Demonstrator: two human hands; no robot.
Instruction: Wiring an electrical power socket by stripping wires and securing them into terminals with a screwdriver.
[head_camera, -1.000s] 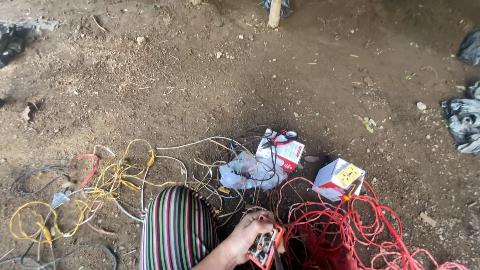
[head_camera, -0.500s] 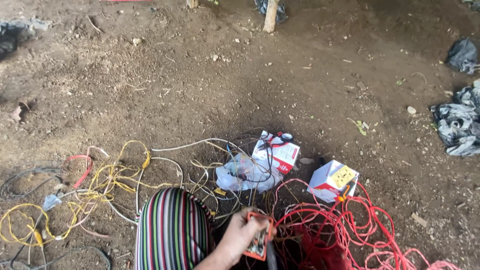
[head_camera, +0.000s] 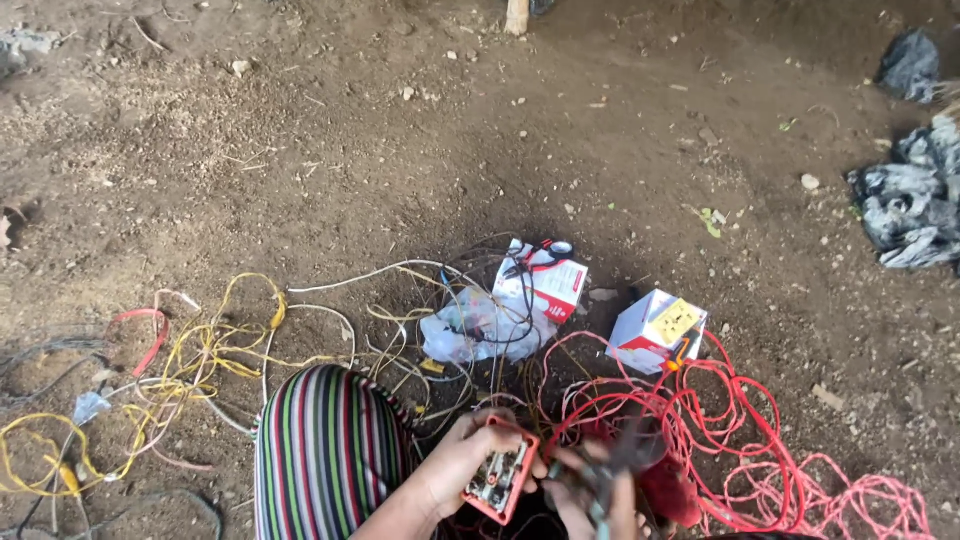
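I see my left hand (head_camera: 455, 465) closed around the orange switch box (head_camera: 500, 478), while my blurred right hand (head_camera: 590, 495) grips a dark tool (head_camera: 625, 455) just beside it.

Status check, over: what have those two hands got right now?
Left hand grips small orange-red plastic switch box. Right hand holds blurred grey tool beside it. Tangled red wire lies close around.
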